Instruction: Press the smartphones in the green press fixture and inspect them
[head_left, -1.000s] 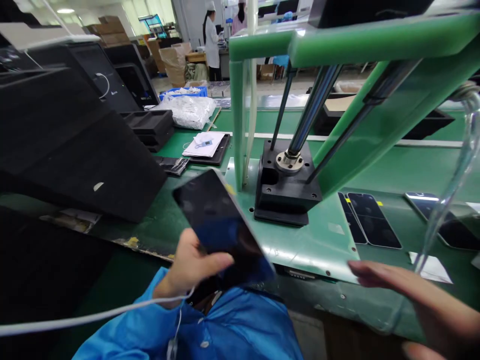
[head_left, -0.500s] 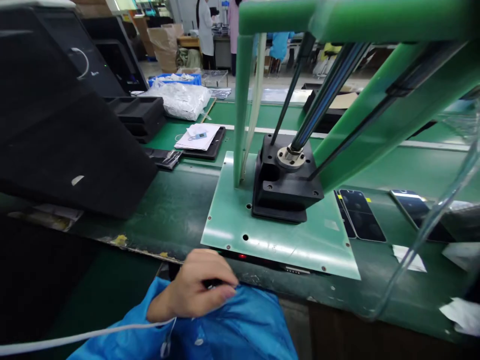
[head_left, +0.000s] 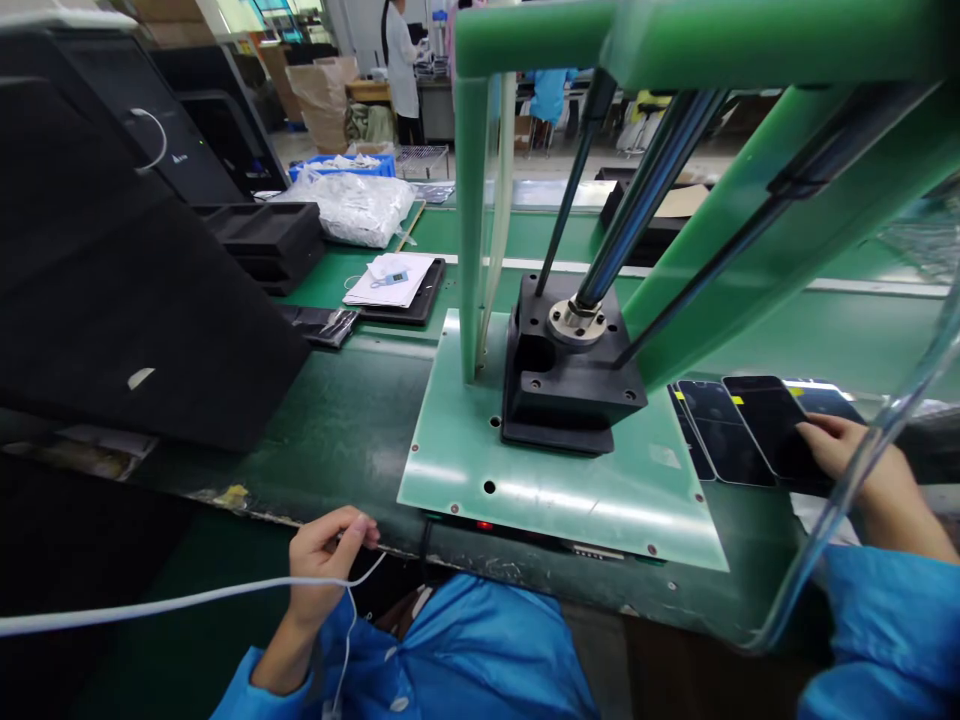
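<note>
Our right hand (head_left: 836, 450) rests its open, outstretched fingers on a dark smartphone (head_left: 761, 425), which lies just beyond them beside other phone panels (head_left: 724, 430), while our left hand (head_left: 326, 560) pinches a white cable (head_left: 187, 597) in curled fingers.

Nothing legible anywhere in view. At 10 o'clock, a black equipment housing (head_left: 112, 130) carries a small white logo (head_left: 178, 158) beside a white arc; the logo is too small to read. At 11 o'clock, a white printed sheet (head_left: 390, 282) lies on a black tray, with a small blue-and-white tag (head_left: 391, 278) on top; print unreadable. At 6 o'clock, a metal strip (head_left: 598, 552) sits below the green board's edge, any marking blurred. Near it, a red indicator light (head_left: 484, 525), no digits visible. At 3 o'clock, yellow tabs (head_left: 739, 400) on black glass panels (head_left: 724, 430) show no readable marks.
</note>
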